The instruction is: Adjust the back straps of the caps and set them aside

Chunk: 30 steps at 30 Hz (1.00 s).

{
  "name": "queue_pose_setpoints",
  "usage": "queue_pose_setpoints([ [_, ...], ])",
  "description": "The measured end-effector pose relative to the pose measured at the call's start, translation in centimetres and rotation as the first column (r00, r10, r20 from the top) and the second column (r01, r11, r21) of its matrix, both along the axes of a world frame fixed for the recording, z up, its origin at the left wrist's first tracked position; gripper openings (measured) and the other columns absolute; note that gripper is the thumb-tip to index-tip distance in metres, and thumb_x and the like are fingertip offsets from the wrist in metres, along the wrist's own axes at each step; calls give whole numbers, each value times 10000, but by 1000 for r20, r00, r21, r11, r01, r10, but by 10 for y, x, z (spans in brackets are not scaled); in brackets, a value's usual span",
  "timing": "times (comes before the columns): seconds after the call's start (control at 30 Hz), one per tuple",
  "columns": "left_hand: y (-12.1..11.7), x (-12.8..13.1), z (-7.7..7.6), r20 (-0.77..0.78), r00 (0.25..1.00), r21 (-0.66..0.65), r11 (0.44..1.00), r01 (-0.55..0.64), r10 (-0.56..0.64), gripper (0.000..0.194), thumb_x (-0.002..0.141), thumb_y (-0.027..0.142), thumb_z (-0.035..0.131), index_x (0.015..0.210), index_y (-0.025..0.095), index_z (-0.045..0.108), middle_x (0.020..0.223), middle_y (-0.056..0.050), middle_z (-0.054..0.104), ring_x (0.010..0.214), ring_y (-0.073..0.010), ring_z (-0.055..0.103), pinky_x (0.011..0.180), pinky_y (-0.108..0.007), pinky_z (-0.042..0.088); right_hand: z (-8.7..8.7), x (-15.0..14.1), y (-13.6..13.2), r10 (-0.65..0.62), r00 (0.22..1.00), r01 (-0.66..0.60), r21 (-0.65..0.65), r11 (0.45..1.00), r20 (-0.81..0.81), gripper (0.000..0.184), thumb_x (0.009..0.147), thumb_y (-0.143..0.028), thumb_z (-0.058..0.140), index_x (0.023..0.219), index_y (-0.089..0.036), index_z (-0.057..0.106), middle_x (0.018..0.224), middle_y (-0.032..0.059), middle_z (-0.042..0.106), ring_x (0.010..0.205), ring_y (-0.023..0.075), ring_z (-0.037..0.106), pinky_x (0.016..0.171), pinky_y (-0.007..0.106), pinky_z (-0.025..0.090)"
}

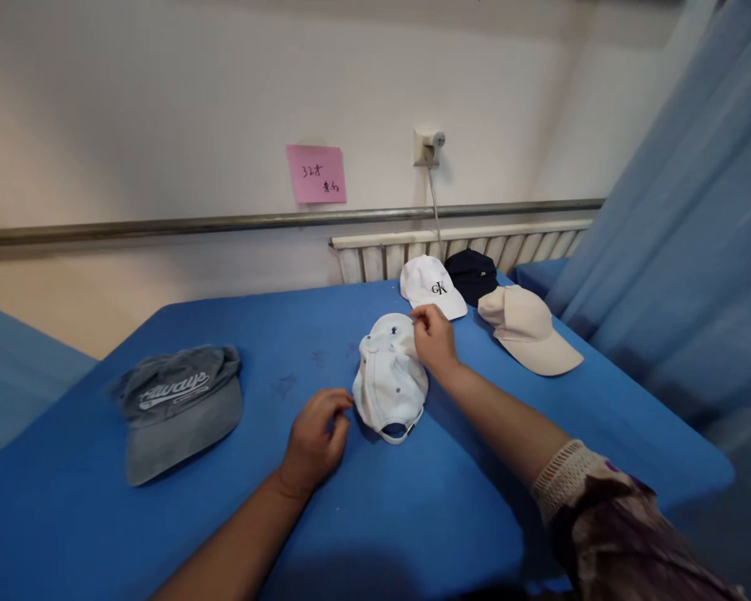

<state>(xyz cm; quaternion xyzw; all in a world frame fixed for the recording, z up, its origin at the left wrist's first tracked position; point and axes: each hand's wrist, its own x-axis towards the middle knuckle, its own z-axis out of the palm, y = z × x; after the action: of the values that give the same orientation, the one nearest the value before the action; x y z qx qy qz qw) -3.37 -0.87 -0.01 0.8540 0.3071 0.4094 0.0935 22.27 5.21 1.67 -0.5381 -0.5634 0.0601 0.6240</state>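
A pale blue baseball cap (pixel 391 384) lies in the middle of the blue surface, its brim pointing away from me and its back strap opening toward me. My right hand (pixel 435 340) is closed on the right edge of the brim, thumb and fingers pinched. At the cap's left side, my left hand (pixel 316 441) has its fingers curled against the edge. A small dark blue emblem shows near the brim. Part of the brim's right side is hidden behind my right hand.
Left stands a grey cap (pixel 184 409) with white lettering. Back right are a white cap (pixel 431 286), a dark navy cap (pixel 471 275) and a beige cap (pixel 529 328). The blue-covered table (pixel 375 517) meets a radiator (pixel 375 260); a blue curtain (pixel 694 209) hangs right.
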Motion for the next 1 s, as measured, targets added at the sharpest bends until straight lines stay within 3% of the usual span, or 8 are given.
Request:
queue_pose_setpoints([
  [0.17, -35, 25, 7, -208, 912, -16, 933, 358, -354, 286, 836, 45, 483, 1064, 188, 582, 1023, -85, 699, 967, -191, 656, 883, -326, 522, -12, -4, -68, 216, 976, -216, -49, 975, -1, 251, 733, -60, 418, 743, -200, 626, 748, -2, 639, 721, 153, 603, 706, 259, 470],
  [0.27, -37, 40, 3, -333, 904, -104, 964, 246, -267, 301, 887, 135, 496, 1177, 191, 557, 1136, -107, 677, 1039, -223, 637, 912, -367, 508, -26, -10, -89, 275, 961, -272, -225, 936, -16, 257, 708, -43, 438, 715, -203, 640, 721, -13, 660, 686, 143, 611, 670, 238, 465],
  [0.4, -27, 46, -4, -460, 877, -169, 983, 66, -138, 289, 906, 292, 547, 1185, 220, 572, 1143, -103, 682, 1016, -264, 639, 874, -410, 494, -36, -9, -96, 455, 889, -375, -490, 787, 51, 273, 706, -20, 473, 707, -214, 666, 734, -22, 695, 692, 139, 634, 682, 232, 472],
  [0.57, -22, 43, -4, -469, 877, -207, 978, 2, -101, 271, 917, 267, 508, 1157, 228, 628, 956, -82, 711, 907, -260, 636, 833, -411, 463, -34, 1, -94, 552, 818, -423, -482, 767, 161, 294, 740, -15, 498, 857, -208, 688, 911, 6, 699, 845, 150, 646, 803, 260, 479],
  [0.67, -14, 37, -4, -276, 955, -391, 920, -10, -107, 238, 916, 281, 487, 1052, 229, 675, 975, -69, 707, 918, -238, 631, 853, -387, 457, -37, 7, -90, 484, 862, -377, -452, 808, 148, 318, 724, -17, 524, 950, -195, 660, 963, 22, 658, 781, 135, 619, 741, 258, 483],
  [0.8, 2, 27, -6, 82, 993, -722, 692, -2, 89, 220, 835, 348, 575, 952, 188, 671, 846, -39, 690, 760, -192, 621, 708, -307, 468, -41, 1, -84, 303, 940, -340, -527, 779, -160, 190, 757, -124, 590, 934, -187, 568, 834, -10, 620, 609, 103, 579, 556, 222, 459],
  [0.9, 10, 21, -6, 227, 961, -824, 557, 103, 157, 244, 777, 370, 633, 914, 171, 653, 754, -12, 656, 651, -154, 577, 622, -266, 439, -37, -14, -84, 182, 820, -510, -551, 660, -542, 271, 793, -250, 627, 1014, -200, 479, 806, -10, 627, 561, 128, 623, 441, 212, 433],
  [1.0, 10, 20, -2, 212, 969, -807, 583, 98, 131, 234, 781, 363, 616, 903, 168, 655, 755, -19, 654, 670, -161, 584, 635, -274, 453, -33, -30, -85, 35, 629, -615, -470, 634, -777, 367, 760, -277, 694, 1017, -204, 443, 786, 2, 633, 589, 153, 661, 447, 227, 477],
])
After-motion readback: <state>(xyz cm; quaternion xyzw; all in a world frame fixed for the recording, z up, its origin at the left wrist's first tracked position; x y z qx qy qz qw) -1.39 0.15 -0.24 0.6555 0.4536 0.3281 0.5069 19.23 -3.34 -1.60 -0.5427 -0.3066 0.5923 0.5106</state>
